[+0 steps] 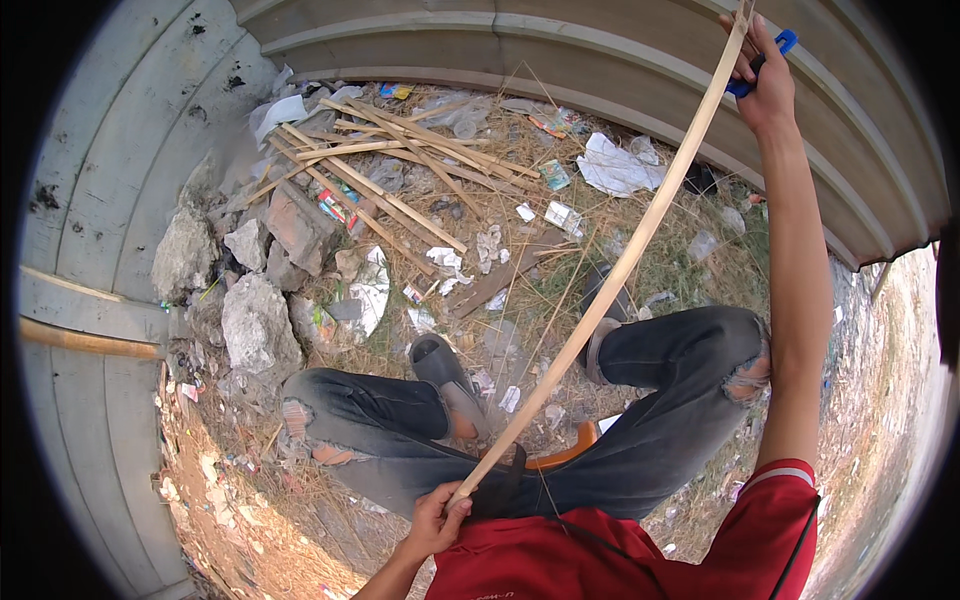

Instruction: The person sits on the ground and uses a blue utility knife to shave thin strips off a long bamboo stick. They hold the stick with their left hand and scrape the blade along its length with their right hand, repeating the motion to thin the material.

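A long, pale wooden strip (596, 312), perhaps bamboo, runs slantwise across my lap from near my waist to the upper right. My left hand (437, 522) is closed around its near end, thumb on top. At the far end, my right hand (768, 98) is raised on an outstretched arm, its fingers closed on a blue and black tool (788, 42). The tool looks like a cutter, but its working edge is hidden. It sits close beside the strip's tip; whether it touches the wood I cannot tell.
Several similar strips (400, 205) lie piled on the littered ground. Rough grey stones (262, 322) are heaped at the left. Ribbed metal sheeting (400, 45) curves behind, and a grey panel wall (100, 150) stands at left. Something orange (570, 452) shows between my legs.
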